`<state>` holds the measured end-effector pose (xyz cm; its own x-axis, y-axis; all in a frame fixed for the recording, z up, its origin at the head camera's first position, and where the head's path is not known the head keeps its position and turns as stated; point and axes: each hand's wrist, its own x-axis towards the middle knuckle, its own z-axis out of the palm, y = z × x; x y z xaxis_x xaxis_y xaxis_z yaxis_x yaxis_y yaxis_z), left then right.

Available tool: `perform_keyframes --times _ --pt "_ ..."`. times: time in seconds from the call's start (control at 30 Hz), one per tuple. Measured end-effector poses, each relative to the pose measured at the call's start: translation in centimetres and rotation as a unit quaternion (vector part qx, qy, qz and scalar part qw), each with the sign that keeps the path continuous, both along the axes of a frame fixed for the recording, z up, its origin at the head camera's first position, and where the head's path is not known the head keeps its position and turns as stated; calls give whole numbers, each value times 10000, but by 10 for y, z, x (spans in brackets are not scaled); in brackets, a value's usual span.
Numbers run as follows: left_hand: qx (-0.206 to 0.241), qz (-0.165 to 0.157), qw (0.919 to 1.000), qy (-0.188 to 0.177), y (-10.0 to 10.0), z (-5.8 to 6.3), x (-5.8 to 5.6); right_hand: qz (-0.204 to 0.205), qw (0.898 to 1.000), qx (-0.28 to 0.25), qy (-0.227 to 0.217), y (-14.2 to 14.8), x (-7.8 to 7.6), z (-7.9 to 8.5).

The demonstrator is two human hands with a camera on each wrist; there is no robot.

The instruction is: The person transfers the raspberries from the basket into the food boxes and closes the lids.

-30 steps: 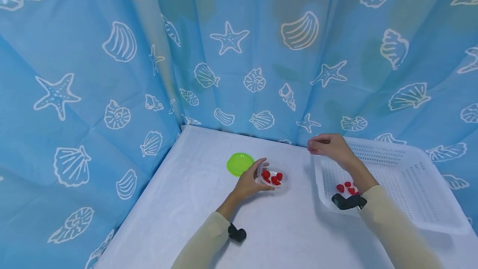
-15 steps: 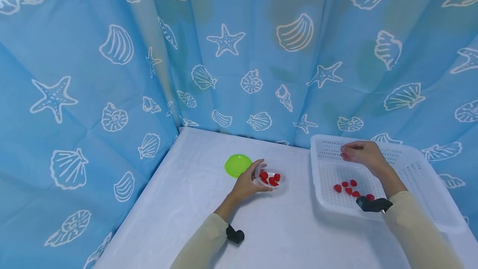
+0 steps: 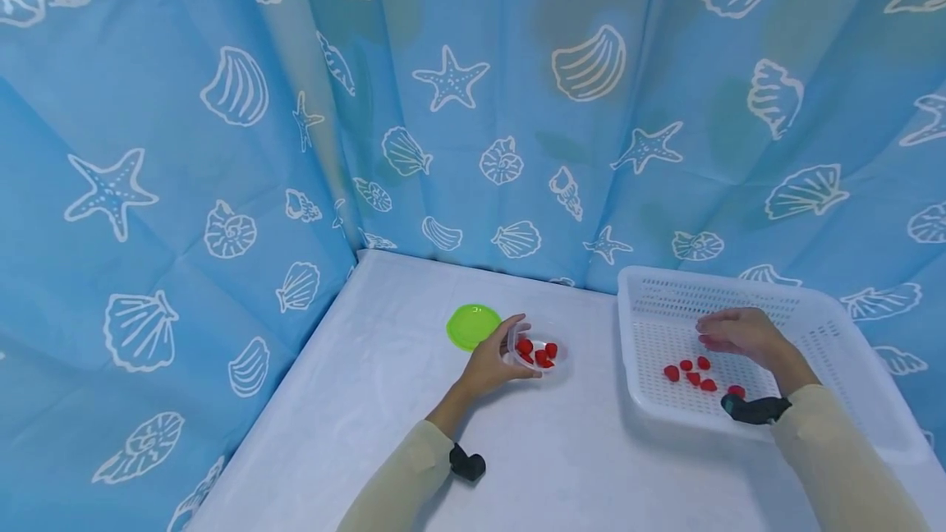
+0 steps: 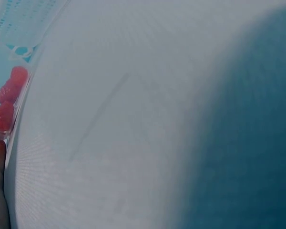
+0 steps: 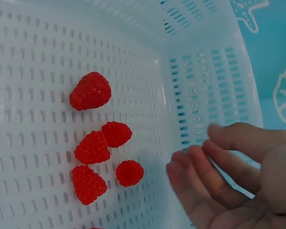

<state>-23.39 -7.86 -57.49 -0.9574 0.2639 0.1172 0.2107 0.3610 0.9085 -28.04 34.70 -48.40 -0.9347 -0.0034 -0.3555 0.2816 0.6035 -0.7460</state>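
My left hand (image 3: 488,364) grips a small clear plastic tub (image 3: 563,360), thumb on its near side and fingers round the far side. Several red raspberries (image 3: 541,357) lie in the tub; a few also show at the edge of the left wrist view, near the fingertips. Over the white perforated basket (image 3: 636,384), my right hand (image 3: 746,337) hovers with loosely bent fingers and nothing between them. Below it, several loose raspberries (image 5: 91,91) rest on the basket floor, apart from the fingers in the right wrist view.
A bright green round lid (image 3: 473,327) lies flat just left of the tub. White cloth (image 3: 576,450) covers the table. A blue shell-patterned curtain (image 3: 458,146) closes off the back and left sides.
My right hand has moved rightward from beside the basket's left rim, then lowered over the raspberries inside. The left hand stays on the tub.
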Motion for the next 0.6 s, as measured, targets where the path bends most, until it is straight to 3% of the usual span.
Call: perform_keyframes --times 0.17,0.5,0.6 --pt "-62 28 10000 34 -1 0 -2 -32 9997 215 -56 4 -2 -5" --pt "-12 6 10000 21 0 -1 -1 456 9946 838 -402 -2 -2 -8" --pt "-34 16 10000 6 0 -1 -1 352 9923 968 -682 -1 -5 -8"
